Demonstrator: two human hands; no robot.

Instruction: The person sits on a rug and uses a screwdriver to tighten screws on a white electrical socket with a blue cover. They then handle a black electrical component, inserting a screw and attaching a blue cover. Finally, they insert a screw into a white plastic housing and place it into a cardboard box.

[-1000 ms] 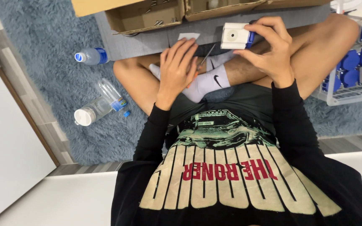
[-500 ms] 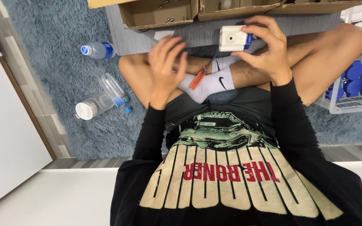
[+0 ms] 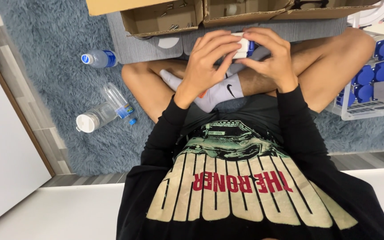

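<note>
**plugfan:** White plastic socket part (image 3: 242, 46) with a blue bit on its side sits pinched between both hands now, up over the crossed legs. A second ago only the right hand (image 3: 270, 58) had it and the left was resting on the shin, so it's gone from holding to two-handed fiddling.

**rugsitter:** Yep. Left hand (image 3: 207, 60) has come up, fingers curled over the top and near side, thumb underneath. Right hand wraps the far side, fingers tight on it. Wrists are bent inward, elbows tucked.

**plugfan:** Around that: cardboard boxes (image 3: 165, 18) with screws just ahead, a white tray of blue parts (image 3: 370, 84) to the right, two clear bottles (image 3: 105, 109) on the blue rug (image 3: 36, 66) to the left.
</note>
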